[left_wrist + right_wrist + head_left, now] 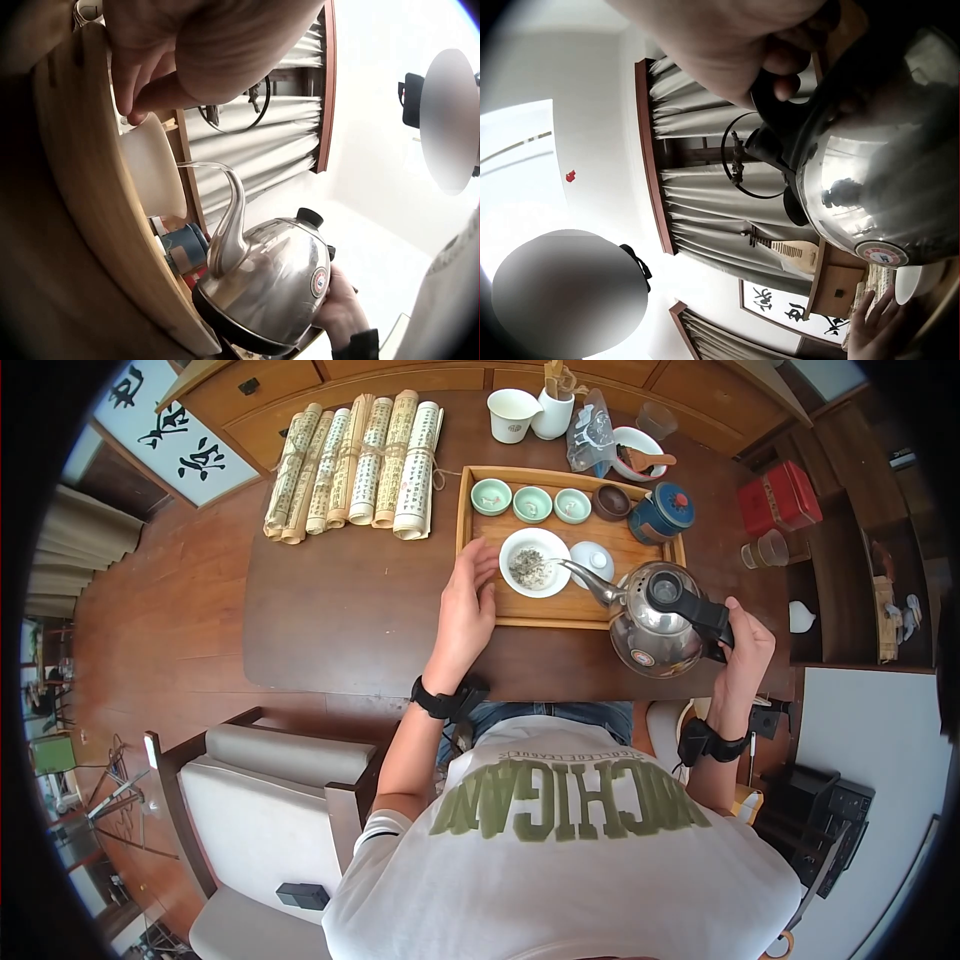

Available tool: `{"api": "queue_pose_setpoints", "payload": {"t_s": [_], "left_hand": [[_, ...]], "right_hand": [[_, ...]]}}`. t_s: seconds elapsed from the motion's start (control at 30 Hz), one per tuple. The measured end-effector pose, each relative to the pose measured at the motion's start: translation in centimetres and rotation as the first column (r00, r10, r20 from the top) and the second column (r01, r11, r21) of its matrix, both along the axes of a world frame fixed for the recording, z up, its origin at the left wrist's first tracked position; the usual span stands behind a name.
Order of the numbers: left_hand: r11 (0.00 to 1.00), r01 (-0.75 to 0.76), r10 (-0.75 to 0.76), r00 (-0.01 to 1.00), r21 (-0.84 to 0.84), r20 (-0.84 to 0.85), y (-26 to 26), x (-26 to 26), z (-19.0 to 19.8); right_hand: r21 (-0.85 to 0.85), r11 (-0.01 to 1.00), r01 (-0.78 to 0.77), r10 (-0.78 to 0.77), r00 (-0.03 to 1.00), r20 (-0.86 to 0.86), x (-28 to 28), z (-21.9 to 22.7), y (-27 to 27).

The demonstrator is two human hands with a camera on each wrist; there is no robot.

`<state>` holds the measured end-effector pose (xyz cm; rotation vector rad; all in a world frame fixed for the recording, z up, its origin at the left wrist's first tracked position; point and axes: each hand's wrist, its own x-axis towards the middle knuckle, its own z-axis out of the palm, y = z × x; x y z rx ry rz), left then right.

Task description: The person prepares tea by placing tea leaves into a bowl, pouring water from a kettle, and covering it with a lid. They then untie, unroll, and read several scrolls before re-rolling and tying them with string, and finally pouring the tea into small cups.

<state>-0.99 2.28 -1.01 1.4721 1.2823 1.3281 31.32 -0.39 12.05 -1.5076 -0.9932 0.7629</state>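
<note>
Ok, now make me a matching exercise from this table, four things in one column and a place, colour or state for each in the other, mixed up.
Things:
1. Kettle
2. Scrolls
3. Gaiwan
4. Jar

Places, colours, states:
A. Mostly blue
B. Gripped by the right hand
C. Has leaves in it
D. Left of the tray in the head view

Pairs: 1-B, 2-D, 3-C, 4-A
</note>
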Motion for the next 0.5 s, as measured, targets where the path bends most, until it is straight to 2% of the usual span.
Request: {"api": "queue_pose_setpoints", "payload": {"t_s": [0.5], "left_hand": [[0.996,-0.030,0.032,0.999,0.081,-0.024,0.18,0.05,0.01]], "right_hand": [[-0.015,1.000,-0.015,0.015,1.000,0.014,-0.13,0.36,0.59]]}}
